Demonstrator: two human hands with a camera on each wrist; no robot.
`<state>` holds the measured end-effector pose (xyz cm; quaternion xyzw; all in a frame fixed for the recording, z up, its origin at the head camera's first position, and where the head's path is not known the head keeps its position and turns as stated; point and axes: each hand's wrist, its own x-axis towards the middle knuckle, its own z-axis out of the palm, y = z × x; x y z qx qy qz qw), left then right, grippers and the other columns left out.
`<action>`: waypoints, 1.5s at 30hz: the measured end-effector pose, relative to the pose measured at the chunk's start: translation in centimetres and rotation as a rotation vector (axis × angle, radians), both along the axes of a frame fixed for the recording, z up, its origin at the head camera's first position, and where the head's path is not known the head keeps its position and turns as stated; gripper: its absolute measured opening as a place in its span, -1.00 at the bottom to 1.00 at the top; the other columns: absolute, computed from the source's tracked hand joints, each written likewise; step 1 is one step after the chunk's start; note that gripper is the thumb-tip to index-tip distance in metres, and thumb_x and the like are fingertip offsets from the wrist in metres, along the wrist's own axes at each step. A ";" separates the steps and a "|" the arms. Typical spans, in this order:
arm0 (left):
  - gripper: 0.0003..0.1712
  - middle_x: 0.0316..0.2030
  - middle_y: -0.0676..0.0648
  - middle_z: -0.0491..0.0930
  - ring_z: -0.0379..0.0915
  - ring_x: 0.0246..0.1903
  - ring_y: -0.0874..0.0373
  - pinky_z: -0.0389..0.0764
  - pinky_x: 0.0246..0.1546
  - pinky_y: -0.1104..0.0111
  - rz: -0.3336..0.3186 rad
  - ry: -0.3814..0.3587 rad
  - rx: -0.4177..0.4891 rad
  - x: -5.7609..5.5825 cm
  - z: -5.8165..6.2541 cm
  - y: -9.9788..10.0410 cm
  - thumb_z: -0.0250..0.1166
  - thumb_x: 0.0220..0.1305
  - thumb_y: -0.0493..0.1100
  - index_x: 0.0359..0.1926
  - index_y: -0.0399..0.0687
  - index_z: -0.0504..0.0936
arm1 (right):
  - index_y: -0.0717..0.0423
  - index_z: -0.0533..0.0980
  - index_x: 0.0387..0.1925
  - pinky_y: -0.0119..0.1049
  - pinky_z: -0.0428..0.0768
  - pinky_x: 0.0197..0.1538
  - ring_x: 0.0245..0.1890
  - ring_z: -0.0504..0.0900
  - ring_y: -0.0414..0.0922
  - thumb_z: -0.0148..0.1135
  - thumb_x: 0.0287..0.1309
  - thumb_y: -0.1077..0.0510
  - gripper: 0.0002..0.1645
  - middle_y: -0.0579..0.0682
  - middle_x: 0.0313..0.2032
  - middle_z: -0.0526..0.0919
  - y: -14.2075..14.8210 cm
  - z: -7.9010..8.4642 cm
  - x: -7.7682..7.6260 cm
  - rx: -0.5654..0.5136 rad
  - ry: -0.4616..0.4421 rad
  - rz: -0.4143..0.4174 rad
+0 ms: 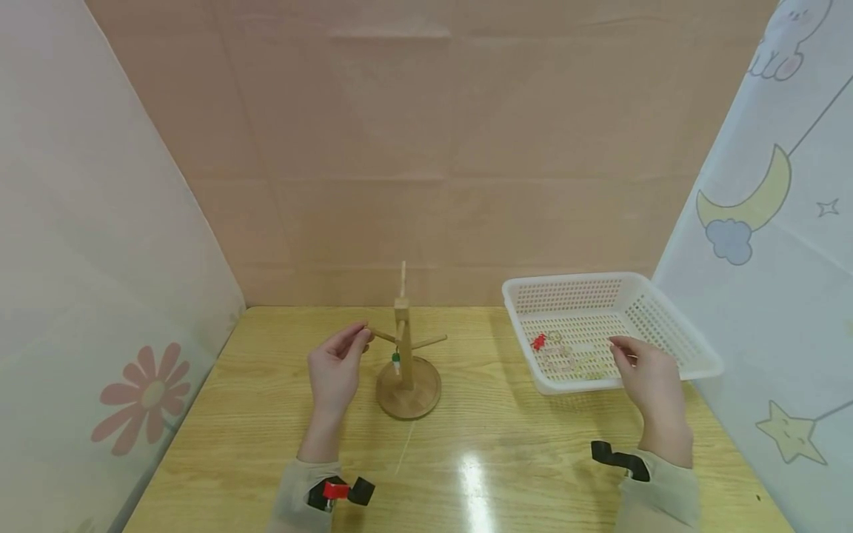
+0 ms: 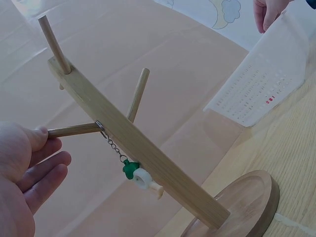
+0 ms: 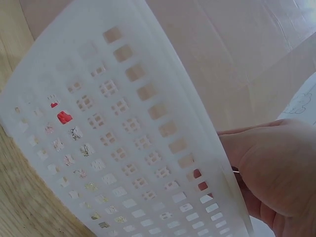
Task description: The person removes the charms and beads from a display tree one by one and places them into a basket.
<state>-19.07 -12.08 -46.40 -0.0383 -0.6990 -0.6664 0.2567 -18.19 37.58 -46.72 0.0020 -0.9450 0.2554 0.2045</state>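
Note:
My left hand (image 1: 336,363) pinches the outer end of a wooden peg (image 2: 74,130) on an upright wooden stand (image 2: 148,153), thumb on top and the other fingers loosely bent below. Close to the post, a keychain (image 2: 132,170) hangs by its ring from that same peg; it has a short chain, a green piece and a whitish pendant. My right hand (image 1: 648,374) is over the near right part of a white plastic basket (image 1: 566,280), fingers pointing down and loosely bent, with nothing visible between them. In the right wrist view, the basket wall partly hides its fingers.
Inside the basket lie a red trinket (image 1: 538,342) and several small pale and yellowish pieces. The stand has a round base (image 1: 426,400) and other pegs (image 1: 429,341). Printed cloths flank the wooden table (image 1: 266,444), and a plain backdrop (image 1: 373,148) rises behind it.

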 end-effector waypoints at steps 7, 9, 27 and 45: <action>-0.81 -0.17 -0.28 0.81 0.79 -0.23 0.16 0.81 -0.16 0.44 -0.009 0.021 0.009 -0.1 0.1 -0.1 0.43 0.43 -0.32 0.00 -0.29 0.82 | 0.32 0.66 0.16 0.34 0.72 -0.01 -0.03 0.73 0.36 0.22 0.57 0.21 -0.69 0.39 0.04 0.73 -0.1 0.3 -0.1 -0.012 0.010 -0.004; -0.82 -0.19 -0.27 0.82 0.78 -0.24 0.23 0.81 -0.16 0.43 -0.013 0.029 0.011 -0.1 0.1 -0.1 0.43 0.44 -0.31 -0.01 -0.28 0.83 | 0.33 0.66 0.16 0.34 0.72 -0.01 -0.03 0.73 0.37 0.22 0.57 0.21 -0.68 0.39 0.04 0.73 -0.2 0.4 -0.2 -0.020 0.013 -0.004; -0.81 -0.17 -0.26 0.82 0.81 -0.18 -0.06 0.82 -0.14 0.41 -0.007 0.018 0.019 -0.5 0.2 -0.1 0.43 0.44 -0.29 -0.01 -0.28 0.82 | 0.32 0.68 0.14 0.29 0.74 -0.01 -0.04 0.75 0.33 0.21 0.57 0.18 -0.67 0.36 0.06 0.74 -0.8 0.9 -0.8 -0.040 0.060 0.008; -0.84 -0.22 -0.22 0.82 0.78 -0.28 0.21 0.78 -0.19 0.52 0.032 -0.015 -0.042 0.4 0.2 0.1 0.52 0.37 -0.26 -0.11 -0.27 0.84 | 0.27 0.70 0.13 0.33 0.73 -0.02 -0.06 0.76 0.31 0.23 0.55 0.17 -0.69 0.32 0.05 0.76 -2.2 0.8 -0.4 -0.046 0.097 0.015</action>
